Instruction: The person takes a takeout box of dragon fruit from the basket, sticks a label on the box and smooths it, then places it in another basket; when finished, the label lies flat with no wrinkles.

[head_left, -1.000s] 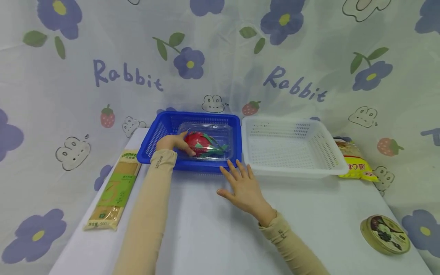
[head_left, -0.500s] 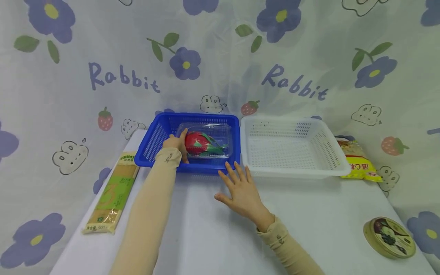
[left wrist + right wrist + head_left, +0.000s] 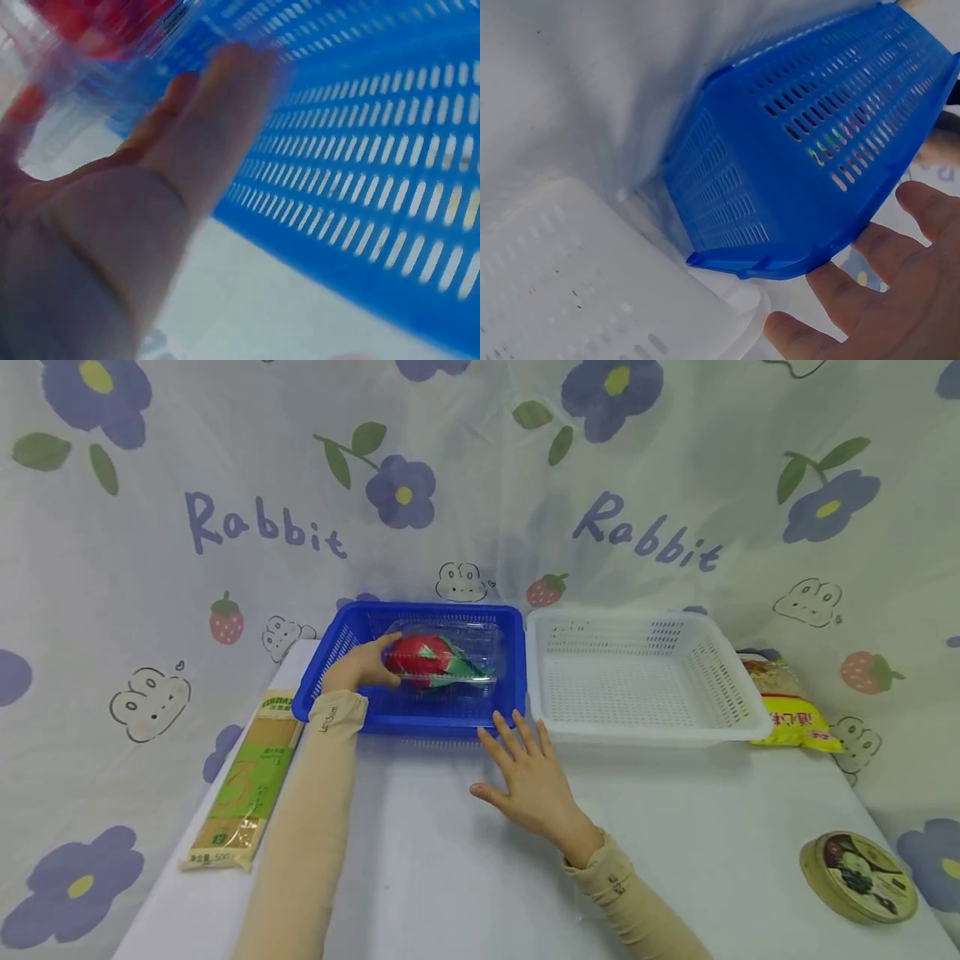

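Head view: a clear plastic box (image 3: 448, 662) holding a red fruit with green leaves (image 3: 420, 658) sits inside the blue basket (image 3: 333, 670) at the back of the desk (image 3: 450, 860); the left hand (image 3: 360, 667) has its grip closed round the box's left end, thumb on top. The right hand (image 3: 534, 777) lies flat and spread on the desk, fingertips at the blue basket's near rim, holding nothing. A white basket (image 3: 738, 693) stands touching the blue one on its right; a yellow packet (image 3: 787, 710) lies beyond it, a round tin (image 3: 858, 877) at the near right, a long noodle packet (image 3: 247, 781) at the left edge. Left wrist view: blurred; palm and fingers (image 3: 187, 150) lie against the clear box (image 3: 67, 67) above the blue basket's slotted wall (image 3: 375, 187). Right wrist view: straight fingers (image 3: 885, 300) under the blue basket's corner (image 3: 780, 225), the white basket (image 3: 570, 285) beside it. Handling, as judged: the box looks light, thin, slippery and easily dented; best held by both short ends or from below, kept level so the fruit stays put.
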Motion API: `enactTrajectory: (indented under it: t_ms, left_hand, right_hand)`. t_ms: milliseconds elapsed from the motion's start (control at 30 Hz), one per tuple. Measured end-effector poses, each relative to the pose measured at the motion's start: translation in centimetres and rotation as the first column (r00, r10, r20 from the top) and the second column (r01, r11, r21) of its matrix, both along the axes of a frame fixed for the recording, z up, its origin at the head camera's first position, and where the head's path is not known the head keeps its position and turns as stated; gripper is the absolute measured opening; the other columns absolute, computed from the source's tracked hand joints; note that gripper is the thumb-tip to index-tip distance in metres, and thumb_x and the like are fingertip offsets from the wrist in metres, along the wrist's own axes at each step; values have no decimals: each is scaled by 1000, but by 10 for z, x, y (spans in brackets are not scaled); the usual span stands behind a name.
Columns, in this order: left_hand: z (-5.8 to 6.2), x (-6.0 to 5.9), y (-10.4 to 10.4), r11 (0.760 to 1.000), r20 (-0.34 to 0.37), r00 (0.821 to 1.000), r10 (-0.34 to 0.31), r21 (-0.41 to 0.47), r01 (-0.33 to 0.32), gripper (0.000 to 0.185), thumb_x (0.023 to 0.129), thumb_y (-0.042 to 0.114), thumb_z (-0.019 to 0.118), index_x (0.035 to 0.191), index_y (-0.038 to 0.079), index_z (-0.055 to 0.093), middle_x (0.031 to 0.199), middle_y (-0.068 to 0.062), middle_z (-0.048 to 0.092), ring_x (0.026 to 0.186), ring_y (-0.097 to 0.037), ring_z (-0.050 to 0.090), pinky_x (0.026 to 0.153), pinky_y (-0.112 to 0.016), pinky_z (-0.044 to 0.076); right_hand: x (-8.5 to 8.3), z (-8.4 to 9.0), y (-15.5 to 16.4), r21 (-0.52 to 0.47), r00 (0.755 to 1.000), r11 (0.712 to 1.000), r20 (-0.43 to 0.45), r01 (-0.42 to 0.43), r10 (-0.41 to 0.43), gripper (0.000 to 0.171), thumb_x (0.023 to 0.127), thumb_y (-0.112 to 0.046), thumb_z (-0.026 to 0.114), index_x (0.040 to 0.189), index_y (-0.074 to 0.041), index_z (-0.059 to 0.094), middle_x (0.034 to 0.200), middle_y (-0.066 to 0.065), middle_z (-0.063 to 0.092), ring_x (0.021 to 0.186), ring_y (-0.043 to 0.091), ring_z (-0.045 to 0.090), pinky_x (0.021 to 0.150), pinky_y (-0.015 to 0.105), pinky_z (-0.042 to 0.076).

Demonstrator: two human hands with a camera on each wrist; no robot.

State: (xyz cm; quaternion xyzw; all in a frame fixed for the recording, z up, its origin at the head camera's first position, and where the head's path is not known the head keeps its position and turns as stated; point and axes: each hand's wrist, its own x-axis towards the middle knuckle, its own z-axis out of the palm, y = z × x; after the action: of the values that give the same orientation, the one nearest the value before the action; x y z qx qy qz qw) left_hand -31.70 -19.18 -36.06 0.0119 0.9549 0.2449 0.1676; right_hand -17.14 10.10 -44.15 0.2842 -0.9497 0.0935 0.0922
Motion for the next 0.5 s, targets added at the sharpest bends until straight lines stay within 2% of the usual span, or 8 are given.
enactTrajectory:
  t_ms: [100,200,300,500]
  left_hand:
    - [0,-1,-7,992,-55,998,35,120,-28,80,87,19,68,154,22,24,156,-22,28,124,-40,44,103,-58,41]
    - [0,-3,-8,962,-94,990,103,261,-75,71,91,24,67,151,21,31,157,-20,27,119,-40,51,100,-55,46]
    - [-2,-6,-6,933,-131,980,146,349,-93,68,90,25,69,149,18,36,159,-18,25,110,-39,55,91,-51,51]
    - [-11,-12,0,909,-189,958,216,397,-127,69,87,26,73,145,12,40,157,-19,29,139,-41,35,109,-55,38]
  right_hand:
    - [0,2,0,-13,1000,1000,-4,-3,3,87,89,-77,13,153,-21,29,162,7,20,151,33,14,120,59,11]
    - [0,4,0,-20,1000,1000,-2,-2,2,85,90,-76,18,153,-21,30,162,7,20,151,33,15,120,58,10]
    - [1,5,-1,-22,1000,1000,4,6,-6,83,91,-75,25,153,-20,31,162,7,21,150,33,16,121,58,10]
    - [2,5,-8,-50,998,997,11,58,-57,78,95,-63,40,153,-12,29,160,7,26,150,32,20,120,59,12]
